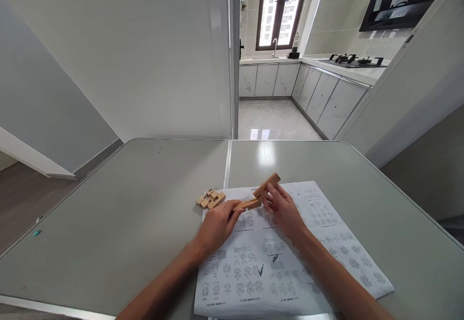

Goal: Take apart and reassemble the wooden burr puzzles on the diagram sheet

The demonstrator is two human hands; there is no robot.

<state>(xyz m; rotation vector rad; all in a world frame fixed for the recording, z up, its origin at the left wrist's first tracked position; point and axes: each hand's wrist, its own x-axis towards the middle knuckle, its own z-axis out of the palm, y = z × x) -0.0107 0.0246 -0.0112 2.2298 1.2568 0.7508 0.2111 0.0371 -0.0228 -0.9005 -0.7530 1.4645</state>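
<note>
Grey-green table [126, 223], large printed paper sheet [282, 276], small wooden blocks [210, 199], teal bit [36, 232]

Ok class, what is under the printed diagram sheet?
The grey tabletop, whose pale centre seam disappears beneath the diagram sheet's far edge. Anything else directly underneath is hidden by the paper.

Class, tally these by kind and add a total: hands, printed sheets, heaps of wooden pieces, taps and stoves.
Hands: 2 (left hand, right hand)
Printed sheet: 1
Wooden heap: 1
Tap: 1
Stove: 1
Total: 6
The held wooden pieces overlap, so they are left uncounted.
</note>
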